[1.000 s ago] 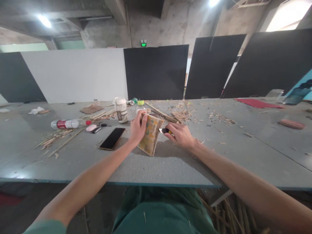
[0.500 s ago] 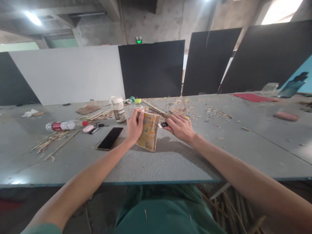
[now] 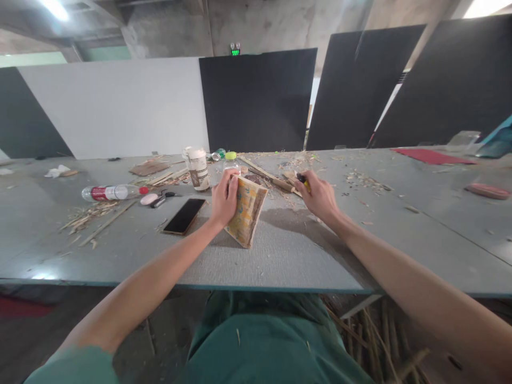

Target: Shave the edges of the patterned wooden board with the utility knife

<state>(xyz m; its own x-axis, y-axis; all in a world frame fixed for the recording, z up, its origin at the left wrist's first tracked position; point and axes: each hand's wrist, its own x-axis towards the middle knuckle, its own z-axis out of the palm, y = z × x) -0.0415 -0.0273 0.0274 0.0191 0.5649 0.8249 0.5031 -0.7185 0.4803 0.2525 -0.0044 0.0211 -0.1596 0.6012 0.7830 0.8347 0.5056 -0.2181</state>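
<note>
My left hand (image 3: pixel 224 198) grips the upper left edge of a flat, thick, yellow-patterned board (image 3: pixel 245 212) with a rough brown side. The board stands tilted, its lower corner down at the tabletop. To its right, apart from it, my right hand (image 3: pixel 320 196) is closed around a black and yellow utility knife (image 3: pixel 306 182), mostly hidden by the fingers. Just beyond this hand lie a brown stick (image 3: pixel 283 184) and wood shavings. Left of my left hand rests a black phone (image 3: pixel 184 216).
A paper cup (image 3: pixel 197 169), a lime-capped bottle (image 3: pixel 231 160) and a green can (image 3: pixel 218 154) stand or lie behind the board. On the left are a red-labelled bottle (image 3: pixel 114 192) and wood strips (image 3: pixel 92 216). A red sheet (image 3: pixel 432 156) and pink case (image 3: pixel 487 191) lie right.
My right hand has moved away from the board's edge, to the right, carrying the utility knife. The board has turned slightly in my left hand, showing more of its brown side.
</note>
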